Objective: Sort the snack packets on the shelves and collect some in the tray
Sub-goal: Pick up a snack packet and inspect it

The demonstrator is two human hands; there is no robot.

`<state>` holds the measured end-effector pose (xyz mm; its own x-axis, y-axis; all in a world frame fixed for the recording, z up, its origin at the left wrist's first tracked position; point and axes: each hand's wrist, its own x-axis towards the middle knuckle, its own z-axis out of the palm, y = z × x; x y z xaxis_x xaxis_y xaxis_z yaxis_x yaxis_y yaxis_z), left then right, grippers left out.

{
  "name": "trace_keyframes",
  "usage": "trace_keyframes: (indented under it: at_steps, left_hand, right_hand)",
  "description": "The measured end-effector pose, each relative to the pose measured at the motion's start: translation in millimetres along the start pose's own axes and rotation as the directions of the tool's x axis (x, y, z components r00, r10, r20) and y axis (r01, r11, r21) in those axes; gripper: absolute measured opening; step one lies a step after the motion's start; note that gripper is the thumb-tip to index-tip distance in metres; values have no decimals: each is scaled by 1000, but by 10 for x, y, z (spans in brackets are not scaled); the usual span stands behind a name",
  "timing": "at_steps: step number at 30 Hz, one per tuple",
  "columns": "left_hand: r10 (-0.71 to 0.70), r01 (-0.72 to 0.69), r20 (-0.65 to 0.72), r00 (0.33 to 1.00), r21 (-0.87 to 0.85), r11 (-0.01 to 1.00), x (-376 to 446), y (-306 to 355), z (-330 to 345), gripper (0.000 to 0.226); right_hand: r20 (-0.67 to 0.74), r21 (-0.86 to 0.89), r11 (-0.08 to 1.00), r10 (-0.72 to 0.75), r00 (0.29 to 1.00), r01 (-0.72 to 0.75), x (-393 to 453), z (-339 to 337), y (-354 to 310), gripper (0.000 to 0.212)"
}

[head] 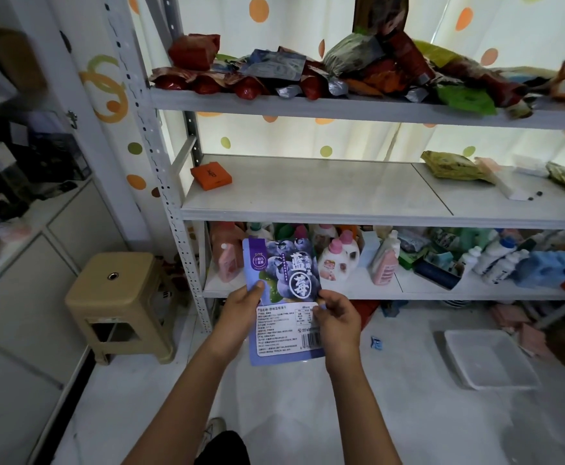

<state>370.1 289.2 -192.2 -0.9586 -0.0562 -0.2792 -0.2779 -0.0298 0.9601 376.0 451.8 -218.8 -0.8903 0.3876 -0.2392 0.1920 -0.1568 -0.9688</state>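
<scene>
I hold a purple blueberry snack packet [282, 290] upright in front of the shelf unit, its printed label facing me. My left hand [239, 313] pinches its left edge with the thumb on the front. My right hand [336, 322] grips its right edge. A heap of red, green and silver snack packets [307, 73] covers the top shelf [307, 109]. The middle shelf [307, 193] carries an orange box [211, 177] at the left and a few yellow-green packets [455, 167] at the right. A white tray [489, 359] lies on the floor to the right.
The bottom shelf holds detergent bottles [338, 260] and blue items [549, 268]. A tan plastic stool [120, 303] stands left of the shelf post [170, 196]. White cabinets run along the left wall. A small blue wrapper [376, 343] lies on the floor.
</scene>
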Motion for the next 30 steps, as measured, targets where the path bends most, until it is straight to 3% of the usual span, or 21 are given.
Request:
trace_keyframes:
  at_steps: [9,17,21,24,30]
  left_hand:
    - [-18,14,-38,999,-108,994,52,-35,-165,11]
    - [0,-26,-160,987,-158,987,189,-9,-183,7]
    - [128,-145,-115,985,-155,977,418,339,-222,15]
    - [283,-291,-90,955,-101,951,662,767,-264,26]
    - [436,-436,-33,900,-116,892,1006,1714,-344,42]
  right_hand:
    - [-92,78,997,22,996,-14,14,35,-18,24]
    - [-114,98,995,19,993,-8,74,163,-139,23]
    - [-106,75,993,-79,991,87,270,304,-428,29]
    - [-72,47,984,-168,983,171,451,469,-812,28]
    - [-41,63,925,-372,927,374,812,899,-1741,28]
